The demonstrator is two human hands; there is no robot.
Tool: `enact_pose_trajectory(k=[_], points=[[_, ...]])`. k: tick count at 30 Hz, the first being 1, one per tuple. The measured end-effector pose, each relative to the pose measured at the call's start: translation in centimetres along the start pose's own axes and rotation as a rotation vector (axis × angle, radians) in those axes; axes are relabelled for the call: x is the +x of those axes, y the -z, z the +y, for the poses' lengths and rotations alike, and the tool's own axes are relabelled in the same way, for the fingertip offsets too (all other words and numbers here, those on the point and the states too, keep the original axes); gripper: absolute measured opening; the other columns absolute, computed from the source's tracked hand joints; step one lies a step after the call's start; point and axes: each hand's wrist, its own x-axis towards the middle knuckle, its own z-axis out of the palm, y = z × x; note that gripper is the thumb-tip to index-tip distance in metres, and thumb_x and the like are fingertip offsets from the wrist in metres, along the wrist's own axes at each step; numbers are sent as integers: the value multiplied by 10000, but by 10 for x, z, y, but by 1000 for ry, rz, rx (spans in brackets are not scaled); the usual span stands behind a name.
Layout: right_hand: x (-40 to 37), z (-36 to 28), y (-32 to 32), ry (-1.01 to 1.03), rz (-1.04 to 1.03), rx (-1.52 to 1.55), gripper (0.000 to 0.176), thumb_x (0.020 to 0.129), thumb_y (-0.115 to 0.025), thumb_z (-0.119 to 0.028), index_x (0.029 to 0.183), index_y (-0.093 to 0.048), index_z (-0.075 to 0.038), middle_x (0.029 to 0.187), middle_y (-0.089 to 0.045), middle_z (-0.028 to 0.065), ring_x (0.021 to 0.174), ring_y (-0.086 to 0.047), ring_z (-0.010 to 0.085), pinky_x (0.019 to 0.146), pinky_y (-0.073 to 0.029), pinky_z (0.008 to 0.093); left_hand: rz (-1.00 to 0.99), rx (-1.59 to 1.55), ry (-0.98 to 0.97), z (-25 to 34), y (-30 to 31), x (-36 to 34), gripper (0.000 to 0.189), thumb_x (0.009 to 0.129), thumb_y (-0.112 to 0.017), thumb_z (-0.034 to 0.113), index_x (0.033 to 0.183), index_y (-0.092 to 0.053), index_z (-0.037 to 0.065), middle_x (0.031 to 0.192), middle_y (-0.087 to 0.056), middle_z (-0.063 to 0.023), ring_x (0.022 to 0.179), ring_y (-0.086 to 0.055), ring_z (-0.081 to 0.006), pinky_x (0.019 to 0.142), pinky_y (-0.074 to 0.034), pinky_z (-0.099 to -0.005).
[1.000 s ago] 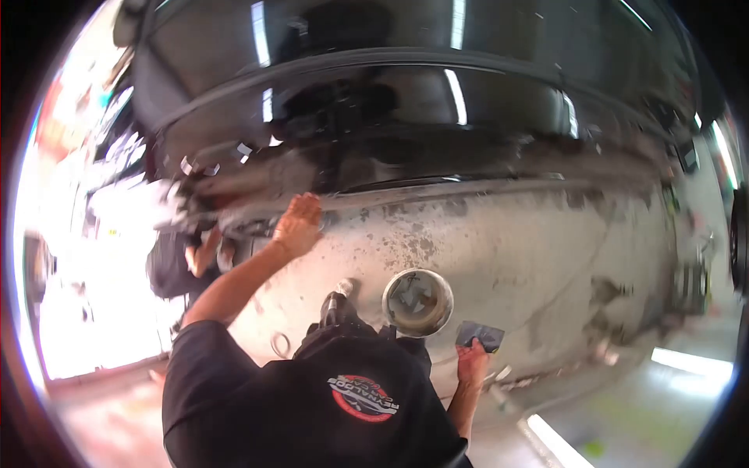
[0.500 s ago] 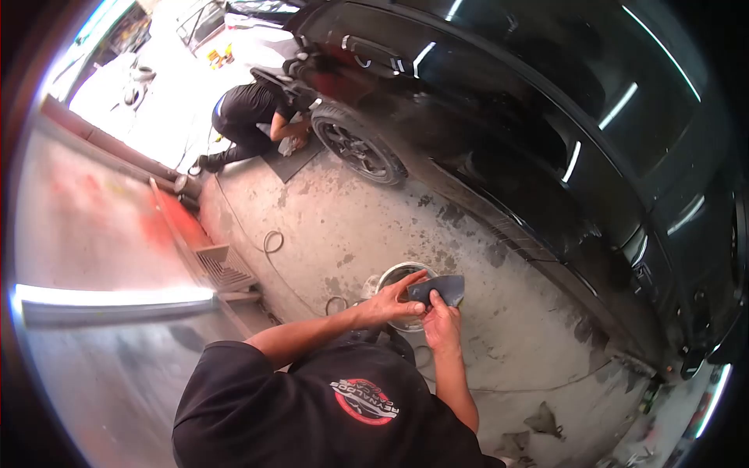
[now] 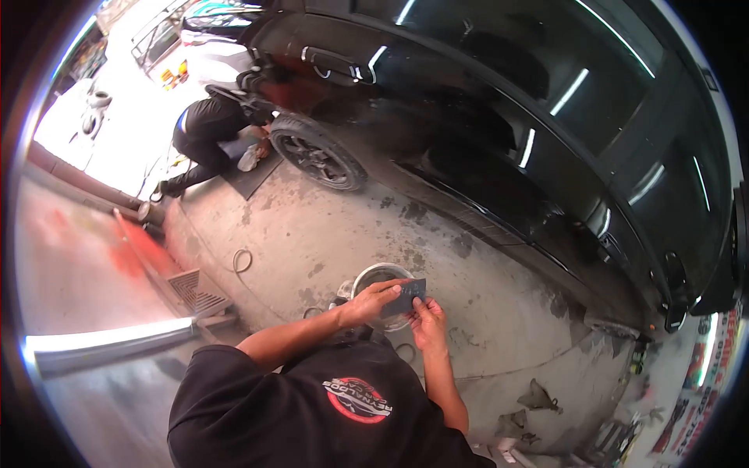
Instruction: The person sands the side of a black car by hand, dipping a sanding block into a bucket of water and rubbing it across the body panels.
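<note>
A small dark grey piece of sandpaper [image 3: 405, 297] with faint printing on its face is held between both hands in front of the torso. My left hand [image 3: 370, 303] grips its left edge, fingers along the top. At its right side my right hand [image 3: 429, 321] pinches the edge, thumb on the near face. Beneath the hands a round bucket [image 3: 365, 277] stands on the floor, its rim partly covered by them. What lies inside the bucket is hard to make out.
A black car [image 3: 476, 101] stretches across the upper right, with its wheel [image 3: 316, 154] near a crouching person [image 3: 214, 129]. A thin hose [image 3: 243, 260] lies looped on the concrete floor. Left are a metal panel [image 3: 86, 257] and slatted step [image 3: 191, 291]. Dark scraps [image 3: 537, 396] lie lower right.
The sandpaper looks flatter and is turned more toward the camera; its curled right end has straightened. My left fingers have closed down along it. The whole view has shifted, moving the surroundings leftward.
</note>
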Motion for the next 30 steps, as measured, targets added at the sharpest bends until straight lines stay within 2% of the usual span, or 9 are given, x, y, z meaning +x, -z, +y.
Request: enact_pose_trajectory(k=[3, 7, 11, 14, 17, 20, 24, 27, 30], points=[[1, 7, 12, 30, 24, 11, 123, 964, -658, -54, 1073, -623, -9, 1014, -695, 97, 881, -679, 200, 751, -577, 367, -88, -227, 103, 15, -2, 2, 519, 1085, -467, 354, 1514, -471, 61, 1484, -528, -122, 1366, -477, -221, 1150, -368, -362], [17, 15, 20, 78, 59, -9, 100, 969, -666, -69, 1048, -619, -31, 911, -680, 72, 800, -665, 196, 756, -569, 393, -92, -583, 36, 15, 5, 11, 494, 1077, -478, 292, 1496, -470, 30, 1498, -522, -123, 1372, -490, -253, 1145, -391, -396], [27, -4, 46, 78, 186, -184, 84, 975, -663, -75, 1036, -622, -35, 842, -667, 48, 750, -660, 185, 743, -576, 394, 63, -656, -163, 27, 42, 22, 461, 1055, -485, 208, 1470, -483, 7, 1448, -559, -150, 1306, -560, -269, 1133, -424, -400], [42, -39, 72, 89, 247, -374, 84, 976, -674, -97, 1028, -637, -42, 862, -681, 56, 731, -648, 162, 744, -570, 344, 250, -545, -203, 19, 83, 29, 449, 1024, -493, 145, 1451, -498, 5, 1393, -590, -155, 1266, -591, -267, 1096, -468, -395], [60, -105, 86, 142, 179, -703, 138, 970, -697, -129, 1051, -656, -25, 909, -699, 66, 758, -647, 135, 743, -553, 291, 492, -613, -241, 23, 87, 29, 431, 987, -541, 100, 1408, -528, 5, 1297, -632, -139, 1152, -651, -246, 1027, -526, -384], [94, -172, 105, 359, 21, -1070, 178, 964, -705, -135, 1079, -674, -2, 898, -704, 64, 783, -649, 126, 748, -540, 264, 680, -610, -204, -2, 81, 39, 412, 989, -547, 98, 1390, -539, 2, 1262, -649, -139, 1109, -668, -244, 989, -549, -381], [104, -264, 71, 582, -212, -1421, 199, 915, -724, -105, 1069, -717, 20, 893, -710, 63, 800, -647, 134, 771, -535, 288, 818, -766, -189, -36, 21, 51, 400, 992, -556, 102, 1377, -547, -4, 1254, -656, -139, 1099, -671, -245, 958, -565, -390], [117, -315, 50, 721, -381, -1525, 203, 896, -722, -104, 1060, -722, 16, 935, -720, 122, 832, -685, 205, 766, -541, 327, 928, -757, -186, -69, -23, 65, 373, 1006, -556, 136, 1354, -573, 4, 1231, -674, -142, 1083, -682, -251, 961, -566, -402], [135, -357, 14, 951, -588, -1663, 180, 890, -708, -97, 1036, -718, 9, 957, -705, 150, 860, -692, 291, 787, -543, 373, 984, -836, -191, -64, -63, 63, 356, 1017, -554, 156, 1335, -586, 0, 1223, -682, -135, 1084, -683, -247, 968, -563, -403]])
